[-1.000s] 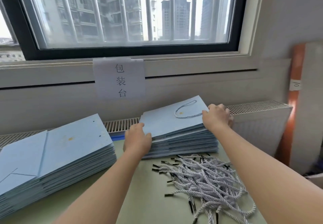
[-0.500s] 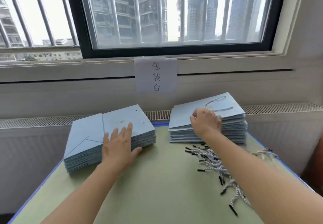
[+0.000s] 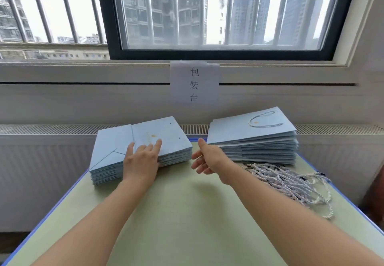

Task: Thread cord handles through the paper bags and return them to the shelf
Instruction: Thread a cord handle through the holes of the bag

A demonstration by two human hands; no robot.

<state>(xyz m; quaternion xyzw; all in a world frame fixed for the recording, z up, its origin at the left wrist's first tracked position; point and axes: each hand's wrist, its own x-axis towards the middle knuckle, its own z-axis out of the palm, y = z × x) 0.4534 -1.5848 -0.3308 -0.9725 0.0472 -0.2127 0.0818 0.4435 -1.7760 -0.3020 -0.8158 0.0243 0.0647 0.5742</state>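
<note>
Two stacks of flat blue paper bags sit at the far edge of the green table (image 3: 187, 213). The left stack (image 3: 116, 151) carries no cords; the left hand (image 3: 141, 159) rests flat on its top bag, fingers straight, its grip apart. The right stack (image 3: 253, 139) has a threaded cord handle on its top bag. The right hand (image 3: 207, 159) hangs between the stacks, fingers spread, holding nothing. Loose cords (image 3: 291, 180) lie heaped just beside the right stack, near the table's blue right edge.
</note>
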